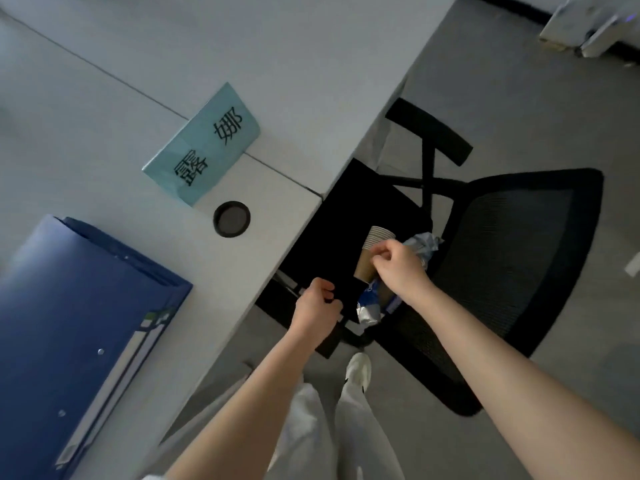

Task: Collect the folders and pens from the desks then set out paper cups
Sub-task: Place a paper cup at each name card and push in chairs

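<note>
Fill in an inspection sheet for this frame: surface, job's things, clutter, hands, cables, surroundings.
Surface: white desk, made of joined panels, with a round black cable port.
Job's things: blue folders stacked on the desk at its near left; a stack of paper cups in a torn plastic wrapper, over the chair seat. No pens seen.
Clutter: teal name card lying on the desk beside the port.
Hands: right hand pinches at the cup stack; left hand curled near the desk edge, what it holds cannot be told.
Cables: nothing seen.
Surroundings: black mesh office chair pulled out from the desk, grey floor.
</note>
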`<act>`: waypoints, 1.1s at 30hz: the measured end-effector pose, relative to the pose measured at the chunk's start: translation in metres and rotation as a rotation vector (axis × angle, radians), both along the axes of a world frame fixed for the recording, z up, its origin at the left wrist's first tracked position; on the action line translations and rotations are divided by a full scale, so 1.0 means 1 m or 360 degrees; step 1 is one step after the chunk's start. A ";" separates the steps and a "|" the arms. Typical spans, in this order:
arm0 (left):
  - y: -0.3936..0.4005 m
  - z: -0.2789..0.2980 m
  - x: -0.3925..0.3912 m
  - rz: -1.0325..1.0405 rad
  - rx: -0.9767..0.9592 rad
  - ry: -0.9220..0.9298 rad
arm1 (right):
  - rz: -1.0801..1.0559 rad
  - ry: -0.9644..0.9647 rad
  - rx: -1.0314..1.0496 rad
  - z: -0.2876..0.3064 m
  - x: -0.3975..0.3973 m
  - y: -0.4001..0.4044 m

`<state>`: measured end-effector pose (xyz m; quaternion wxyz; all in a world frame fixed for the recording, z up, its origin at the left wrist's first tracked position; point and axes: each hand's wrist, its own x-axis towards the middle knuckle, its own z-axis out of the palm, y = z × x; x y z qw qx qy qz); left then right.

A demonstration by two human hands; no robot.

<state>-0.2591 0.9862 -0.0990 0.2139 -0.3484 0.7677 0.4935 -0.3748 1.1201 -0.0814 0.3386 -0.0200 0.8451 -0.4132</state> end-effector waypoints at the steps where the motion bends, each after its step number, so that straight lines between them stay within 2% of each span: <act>1: 0.003 -0.007 -0.007 0.0017 0.0017 -0.0008 | 0.0054 0.0027 0.0036 -0.008 -0.014 0.002; 8: 0.014 -0.087 -0.073 -0.0018 0.0054 -0.0104 | 0.0203 0.0052 0.0275 -0.091 -0.100 0.006; 14: 0.029 -0.172 -0.105 -0.0106 0.0028 -0.0262 | 0.0534 -0.0011 0.0565 -0.157 -0.135 0.008; 21: 0.049 -0.235 -0.129 -0.0276 -0.0115 -0.0358 | 0.0641 -0.0044 0.0662 -0.207 -0.154 0.011; 25: 0.059 -0.244 -0.132 -0.0493 -0.0286 -0.0358 | 0.0616 0.0014 0.0643 -0.220 -0.151 0.014; 27: 0.058 -0.242 -0.132 -0.0491 -0.0246 -0.0310 | 0.0600 0.0054 0.0643 -0.218 -0.149 0.015; 33: 0.026 -0.189 -0.123 -0.0636 -0.0283 -0.0187 | 0.0570 0.0051 0.0567 -0.172 -0.141 0.017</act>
